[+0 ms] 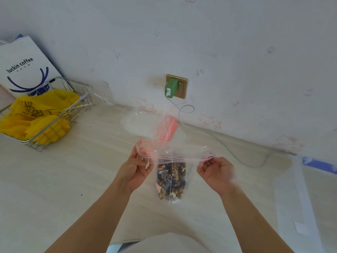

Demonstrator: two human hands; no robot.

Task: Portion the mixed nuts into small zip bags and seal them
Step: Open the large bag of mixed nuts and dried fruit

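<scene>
The desk [54, 179] is pale wood-grain, pushed up against a white wall [237, 52] printed with faint pink cartoon cats. Above its middle a person holds a clear zip bag [172, 172] upright. The left hand [135, 168] pinches the bag's top strip at one end, the right hand [216, 170] pinches the other end with fingers curled, and the red-lined mouth is stretched between them. Mixed nuts [171, 179] fill the lower part of the bag. Just behind, toward the desk's back edge, lies a stack of empty zip bags [164, 125] with red seal lines. At the back left corner a wire basket [60, 114] holds crumpled yellow plastic bags [36, 117], and a white paper coffee bag [23, 66] leans on the wall behind it. A green charger [171, 88] sits in a gold wall socket [182, 86], its white cable [209, 134] trailing along the back edge to the right.
</scene>
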